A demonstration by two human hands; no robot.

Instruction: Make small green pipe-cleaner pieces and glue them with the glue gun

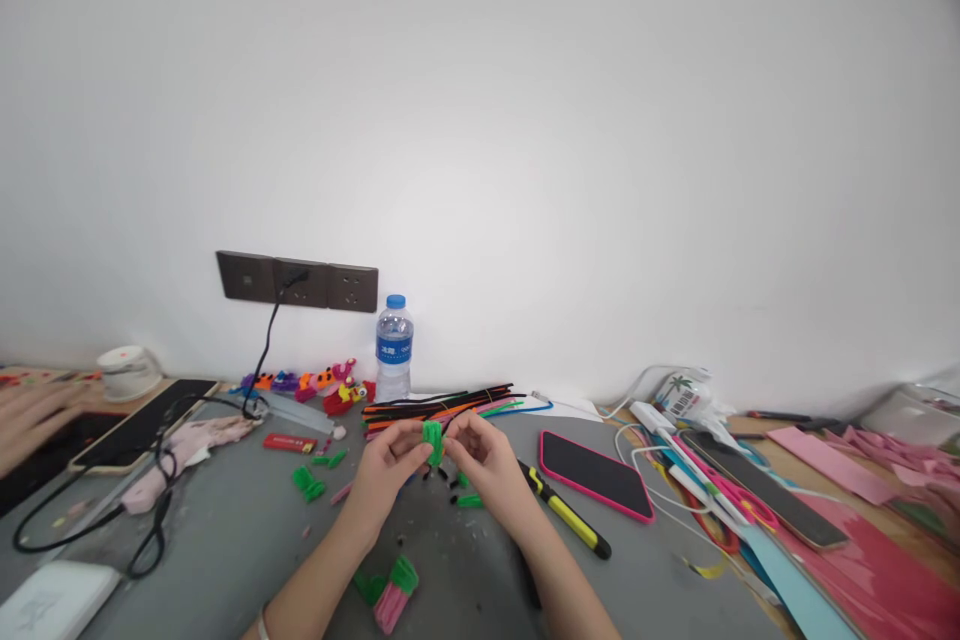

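A small green fuzzy piece [433,441] is held upright between my two hands, above the grey mat [457,590]. The fingers of my left hand [394,465] pinch it from the left. My right hand [480,455] has its fingertips closed on its right edge. Below my left hand lies a pink and green fuzzy bundle [394,595]. More green pieces [308,483] lie left of my hands, and another green piece [469,500] sits by my right hand. Black, orange and green pipe cleaners [442,405] are piled behind my hands.
A water bottle [394,350] stands by the wall. A pink-edged phone [596,475] and a yellow-black tool [574,520] lie right, beside cables and pink scissors [750,505]. Black cords [161,510] and another person's hand [34,420] are at left.
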